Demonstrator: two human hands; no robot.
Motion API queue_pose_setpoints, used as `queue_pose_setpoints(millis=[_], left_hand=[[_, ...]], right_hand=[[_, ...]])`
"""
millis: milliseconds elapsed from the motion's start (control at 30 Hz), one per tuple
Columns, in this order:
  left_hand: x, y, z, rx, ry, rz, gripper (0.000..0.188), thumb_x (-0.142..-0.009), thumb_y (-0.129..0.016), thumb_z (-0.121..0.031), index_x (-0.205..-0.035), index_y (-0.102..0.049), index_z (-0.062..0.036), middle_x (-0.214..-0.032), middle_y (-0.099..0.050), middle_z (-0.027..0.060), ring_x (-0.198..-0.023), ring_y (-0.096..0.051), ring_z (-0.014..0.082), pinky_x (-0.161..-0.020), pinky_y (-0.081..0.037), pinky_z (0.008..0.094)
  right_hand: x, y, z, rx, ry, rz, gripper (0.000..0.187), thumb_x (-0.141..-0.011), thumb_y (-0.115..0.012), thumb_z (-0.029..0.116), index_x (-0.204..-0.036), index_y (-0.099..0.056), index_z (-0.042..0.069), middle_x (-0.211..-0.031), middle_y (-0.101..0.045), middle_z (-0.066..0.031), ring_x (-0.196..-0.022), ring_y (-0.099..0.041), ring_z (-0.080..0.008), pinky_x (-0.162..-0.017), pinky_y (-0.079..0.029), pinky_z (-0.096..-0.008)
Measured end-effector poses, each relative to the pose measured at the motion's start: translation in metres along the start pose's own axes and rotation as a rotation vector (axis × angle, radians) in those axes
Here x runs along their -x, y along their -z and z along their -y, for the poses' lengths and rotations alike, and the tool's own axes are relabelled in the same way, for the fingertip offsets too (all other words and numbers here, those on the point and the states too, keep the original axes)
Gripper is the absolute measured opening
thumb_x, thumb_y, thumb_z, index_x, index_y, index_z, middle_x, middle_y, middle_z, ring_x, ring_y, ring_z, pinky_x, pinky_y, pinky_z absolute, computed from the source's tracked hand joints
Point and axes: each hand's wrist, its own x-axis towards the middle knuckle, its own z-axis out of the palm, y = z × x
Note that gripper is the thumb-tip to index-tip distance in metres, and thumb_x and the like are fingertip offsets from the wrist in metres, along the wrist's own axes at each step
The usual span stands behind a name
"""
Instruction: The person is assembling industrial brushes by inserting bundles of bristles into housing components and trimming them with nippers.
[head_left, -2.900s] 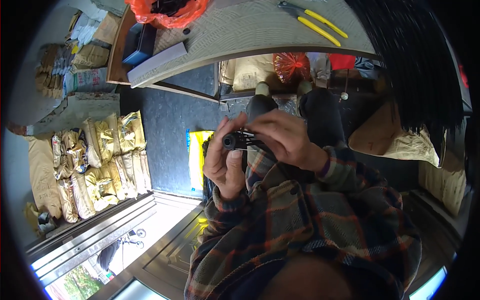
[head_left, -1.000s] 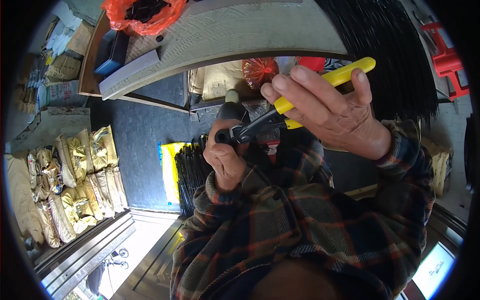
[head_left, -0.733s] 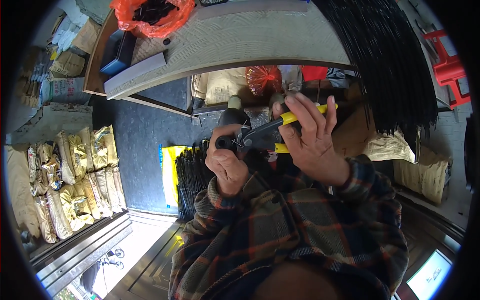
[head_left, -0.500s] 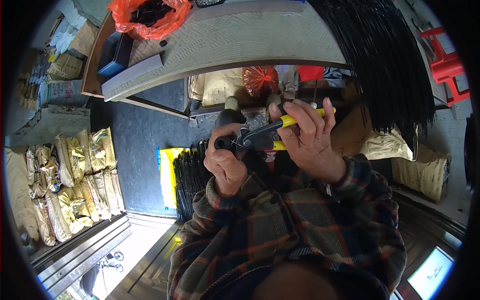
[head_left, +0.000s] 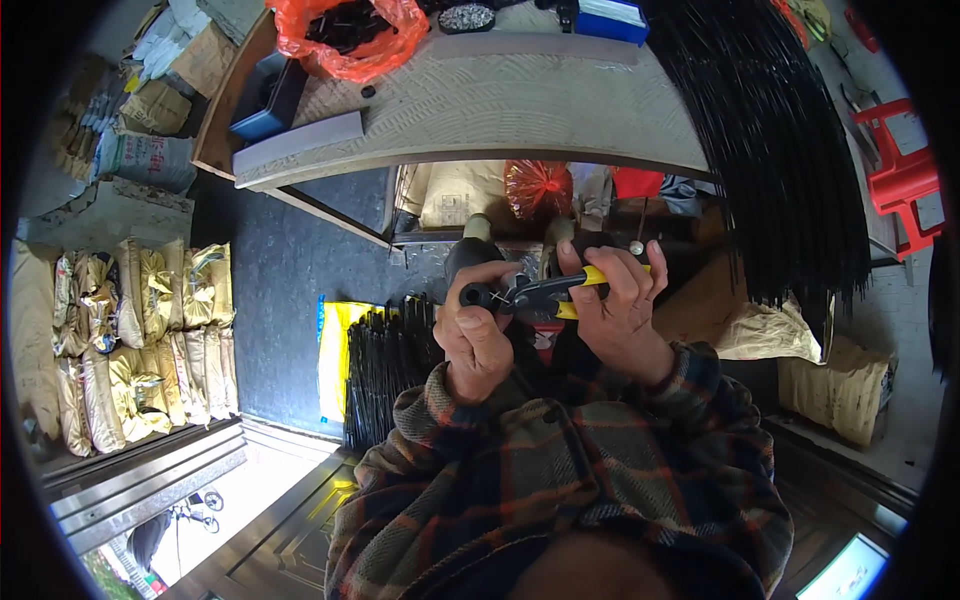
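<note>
My left hand grips a small black cylindrical part close to my chest. My right hand is closed around the yellow handles of a pair of pliers. The dark jaws of the pliers point left and meet the black part at its end. Both plaid sleeves come up from the bottom of the view. Exactly how the jaws sit on the part is too small to tell.
A wooden table stands ahead with an orange bag and a grey board on it. A thick bundle of black rods hangs off its right end. More black rods lie on a yellow sack on the floor; filled sacks sit at left.
My right hand came down from in front of the table with the pliers and brought their jaws to the black part in my left hand. Both hands then settled lower, near my chest.
</note>
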Motion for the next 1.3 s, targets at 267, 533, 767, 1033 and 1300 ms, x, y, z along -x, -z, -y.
queue_pose_setpoints(millis=[267,533,767,1033,1300], left_hand=[[-0.007,0.025,0.004,0.172,-0.052,0.421,0.078,-0.079,-0.043,-0.063,-0.119,-0.048,0.0038,-0.085,-0.055,0.0038,-0.067,-0.048,0.0074,-0.061,-0.040,0.0211],[-0.011,0.025,0.007,0.120,-0.315,0.755,0.057,-0.072,-0.068,-0.036,-0.110,-0.051,0.0019,-0.102,-0.058,0.0148,-0.091,-0.059,0.0245,-0.079,-0.045,0.0303],[-0.007,0.022,0.000,0.160,-0.177,0.743,0.059,-0.067,-0.073,-0.027,-0.114,-0.050,-0.0007,-0.108,-0.058,0.0141,-0.092,-0.061,0.0258,-0.077,-0.046,0.0305],[-0.011,0.017,0.010,0.139,-0.261,0.658,0.059,-0.064,-0.073,-0.030,-0.111,-0.053,-0.0010,-0.106,-0.058,0.0129,-0.092,-0.060,0.0250,-0.078,-0.045,0.0291],[-0.007,0.012,0.016,0.024,-0.249,0.492,0.060,-0.071,-0.068,-0.039,-0.112,-0.048,-0.0008,-0.101,-0.056,0.0116,-0.088,-0.058,0.0189,-0.076,-0.044,0.0273]], right_hand=[[-0.057,0.062,-0.066,-0.674,0.201,0.738,0.024,-0.075,-0.067,0.020,-0.087,-0.054,0.004,-0.095,-0.051,-0.0117,-0.074,-0.057,-0.0255,-0.059,-0.047,-0.0312],[-0.051,0.076,-0.083,-1.597,-0.566,1.529,0.056,-0.072,-0.072,0.010,-0.115,-0.038,0.001,-0.083,-0.056,-0.0097,-0.072,-0.062,-0.0214,-0.060,-0.051,-0.0338],[-0.038,0.089,-0.074,-0.937,-0.006,1.096,0.053,-0.080,-0.065,0.022,-0.121,-0.037,0.002,-0.097,-0.058,-0.0118,-0.076,-0.061,-0.0221,-0.065,-0.049,-0.0317],[-0.038,0.076,-0.086,-1.132,-0.116,1.092,0.053,-0.072,-0.070,0.022,-0.116,-0.046,0.007,-0.103,-0.053,-0.0141,-0.084,-0.058,-0.0260,-0.068,-0.048,-0.0352],[-0.038,0.058,-0.066,-0.308,0.215,0.613,0.038,-0.058,-0.070,0.011,-0.095,-0.061,0.007,-0.108,-0.046,-0.0107,-0.090,-0.053,-0.0238,-0.074,-0.045,-0.0360]])
